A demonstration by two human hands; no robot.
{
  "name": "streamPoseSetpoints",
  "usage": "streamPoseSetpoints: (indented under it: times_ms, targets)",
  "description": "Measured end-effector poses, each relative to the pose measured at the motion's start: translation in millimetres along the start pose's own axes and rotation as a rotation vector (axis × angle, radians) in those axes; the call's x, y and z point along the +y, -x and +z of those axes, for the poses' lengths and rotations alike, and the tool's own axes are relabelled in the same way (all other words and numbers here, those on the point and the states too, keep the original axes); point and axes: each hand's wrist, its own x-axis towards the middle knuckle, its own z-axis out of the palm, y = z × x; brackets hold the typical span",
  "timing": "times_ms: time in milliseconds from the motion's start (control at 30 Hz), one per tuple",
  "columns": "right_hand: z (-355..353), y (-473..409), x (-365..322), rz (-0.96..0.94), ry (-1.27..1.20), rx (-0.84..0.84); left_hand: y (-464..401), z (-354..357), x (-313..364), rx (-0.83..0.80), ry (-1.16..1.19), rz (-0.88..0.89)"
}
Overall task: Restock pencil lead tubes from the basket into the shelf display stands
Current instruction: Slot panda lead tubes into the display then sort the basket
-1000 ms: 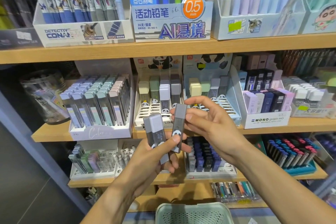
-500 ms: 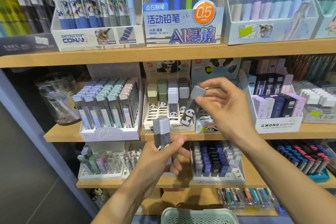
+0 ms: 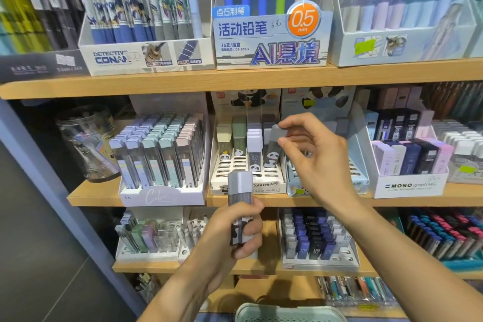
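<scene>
Shelving of pale wood held rows of stationery in card and plastic stands. The right hand pinched a grey-capped lead tube by its cap between thumb and forefinger, the other fingers loosely curled. The tube leaned slightly, and its panda-printed lower end sat at the right-hand column of the white panda display stand on the middle shelf; whether it was seated in a slot could not be told. Cream, green and lilac tubes stood upright in the columns to its left. The left hand, lower and nearer the camera, gripped two more tubes side by side, one grey-capped and one lilac-capped, fingers curled round their lower halves and caps pointing up. A pastel tube stand stood just left of the panda stand, and a boxed display marked MONO lay well to the right. The rim of a pale green basket showed at the bottom edge, below both forearms.
</scene>
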Motion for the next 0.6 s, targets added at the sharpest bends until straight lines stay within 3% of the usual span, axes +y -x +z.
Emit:
streamPoseSetpoints:
  times_ms: [133,600]
  targets:
    - [-4.7,-3.3,1.6,-0.026,0.023,-0.036,0.3,-1.3,1.2,-0.037,0.137,0.01]
    - [1.9,-0.8,6.2,-0.213,0.42,-0.13,6.9,16.2,8.1,0.019,0.016,0.036]
